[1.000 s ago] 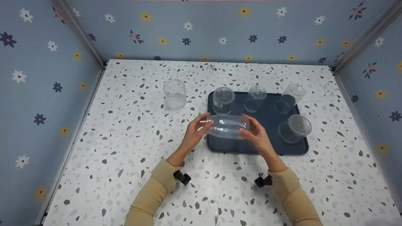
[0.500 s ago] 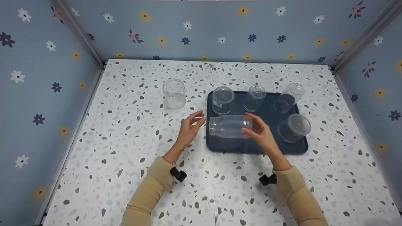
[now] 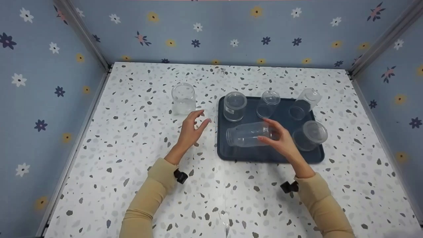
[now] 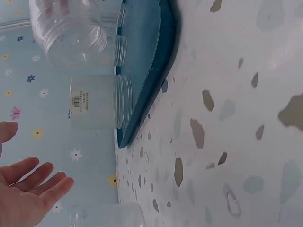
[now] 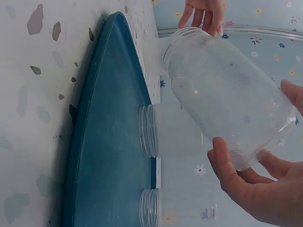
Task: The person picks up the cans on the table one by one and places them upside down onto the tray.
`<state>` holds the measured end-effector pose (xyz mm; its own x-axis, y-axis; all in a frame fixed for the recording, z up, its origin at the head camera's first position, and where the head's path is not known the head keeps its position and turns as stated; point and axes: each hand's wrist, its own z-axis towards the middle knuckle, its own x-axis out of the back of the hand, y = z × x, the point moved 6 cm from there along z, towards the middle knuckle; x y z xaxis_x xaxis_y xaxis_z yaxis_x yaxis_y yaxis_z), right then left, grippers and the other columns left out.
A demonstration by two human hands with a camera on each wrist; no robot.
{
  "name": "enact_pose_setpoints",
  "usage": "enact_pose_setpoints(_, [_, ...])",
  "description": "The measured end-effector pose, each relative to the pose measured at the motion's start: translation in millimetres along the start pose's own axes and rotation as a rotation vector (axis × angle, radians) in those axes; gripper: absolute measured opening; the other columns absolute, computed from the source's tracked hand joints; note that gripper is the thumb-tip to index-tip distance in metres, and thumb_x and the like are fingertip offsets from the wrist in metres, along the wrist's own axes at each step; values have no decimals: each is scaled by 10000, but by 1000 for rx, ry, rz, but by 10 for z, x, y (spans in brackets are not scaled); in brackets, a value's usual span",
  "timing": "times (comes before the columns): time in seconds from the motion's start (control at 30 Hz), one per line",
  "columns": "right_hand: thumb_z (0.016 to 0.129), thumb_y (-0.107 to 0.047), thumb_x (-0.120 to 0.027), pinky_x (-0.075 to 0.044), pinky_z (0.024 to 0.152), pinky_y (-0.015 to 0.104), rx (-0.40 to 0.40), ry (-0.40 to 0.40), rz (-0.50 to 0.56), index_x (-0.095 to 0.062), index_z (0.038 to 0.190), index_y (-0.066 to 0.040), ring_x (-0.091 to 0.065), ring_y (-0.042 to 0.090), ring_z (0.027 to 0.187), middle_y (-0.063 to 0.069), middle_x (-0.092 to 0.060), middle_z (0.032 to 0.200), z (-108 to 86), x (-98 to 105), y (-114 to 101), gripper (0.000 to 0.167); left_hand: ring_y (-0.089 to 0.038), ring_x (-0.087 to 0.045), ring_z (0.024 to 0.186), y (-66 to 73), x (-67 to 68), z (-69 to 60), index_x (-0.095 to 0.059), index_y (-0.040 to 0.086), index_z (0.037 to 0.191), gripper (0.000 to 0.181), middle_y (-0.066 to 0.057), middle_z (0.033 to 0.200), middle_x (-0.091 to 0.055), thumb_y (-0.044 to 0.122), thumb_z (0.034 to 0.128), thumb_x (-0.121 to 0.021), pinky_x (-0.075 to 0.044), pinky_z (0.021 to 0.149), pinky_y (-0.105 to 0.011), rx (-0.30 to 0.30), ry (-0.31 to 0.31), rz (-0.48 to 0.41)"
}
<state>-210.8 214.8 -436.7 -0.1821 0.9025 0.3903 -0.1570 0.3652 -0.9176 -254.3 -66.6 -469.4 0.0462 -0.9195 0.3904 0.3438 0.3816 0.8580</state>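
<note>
A clear plastic jar [image 3: 246, 135] is tilted above the tray, its threaded mouth pointing left. My right hand [image 3: 281, 138] grips its base end between thumb and fingers; in the right wrist view the jar [image 5: 227, 90] hangs above the tray surface. My left hand [image 3: 191, 130] is off the jar, over the table left of the tray, fingers loosely bent and holding nothing. Just beyond it, a clear jar [image 3: 184, 99] stands on the table. The left wrist view shows the left hand [image 4: 28, 189] with spread fingers.
On the dark blue tray [image 3: 244, 155] several clear jars stand mouth down: a labelled jar [image 3: 235, 107] at back left, slim jars [image 3: 268, 104] along the back, and a wide jar [image 3: 310, 135] at right. Flower-patterned walls [image 3: 218, 29] enclose the speckled table [image 3: 138, 138].
My left hand has let go of the jar and moved left, toward the jar standing on the table. The right hand has carried its jar slightly right and tilted it.
</note>
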Motion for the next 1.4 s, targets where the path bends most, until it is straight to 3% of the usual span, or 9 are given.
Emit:
enact_pose_setpoints(0.2, [752,-92,-707,-423,796,414,-15,-34,-91,-422,1290,0,-523,273,960,169,-510,1181,-28,58,-197,616,-227,-454,1120,-1,127,151,-505,-44,1188,423,-151,1170,-503,231,873,-571,-347,935,-313,-43,5,115])
enact_pose_setpoints(0.47, [722,-119,-738,-434,712,262,2,-48,-214,-433,1289,-16,-534,226,889,148,-526,1162,-22,163,-183,652,-247,-424,1142,-29,252,310,-473,-42,1218,443,-157,1204,-461,240,884,-550,-304,970,-319,-19,-22,232])
enact_pose_setpoints(0.63, [689,-217,-769,-414,792,365,28,-77,-282,-441,1297,-63,-525,221,958,117,-511,1194,22,225,-2,708,-252,-400,1159,-74,283,389,-458,-44,1230,460,-166,1226,-438,244,884,-550,-289,980,-319,-5,-42,321])
enact_pose_setpoints(0.9, [674,-315,-770,-345,906,422,118,-129,-414,-455,1279,-44,-437,271,1124,128,-485,1238,31,265,-57,735,-279,-356,1190,-150,345,523,-419,-44,1263,495,-184,1271,-383,255,888,-542,-283,986,-353,19,-82,427])
enact_pose_setpoints(1.2, [667,-276,-777,-382,861,439,138,-200,-562,-450,1268,3,-472,303,1053,177,-495,1196,65,297,-126,739,-297,-314,1230,-249,384,693,-399,-43,1276,535,-198,1306,-359,267,872,-565,-221,1025,-348,52,-106,522])
enact_pose_setpoints(1.4, [660,-236,-781,-426,763,434,120,-216,-652,-450,1261,18,-518,301,906,201,-510,1137,94,344,-151,732,-305,-286,1246,-308,376,783,-399,-40,1278,545,-202,1326,-339,269,865,-573,-194,1035,-363,60,-116,578])
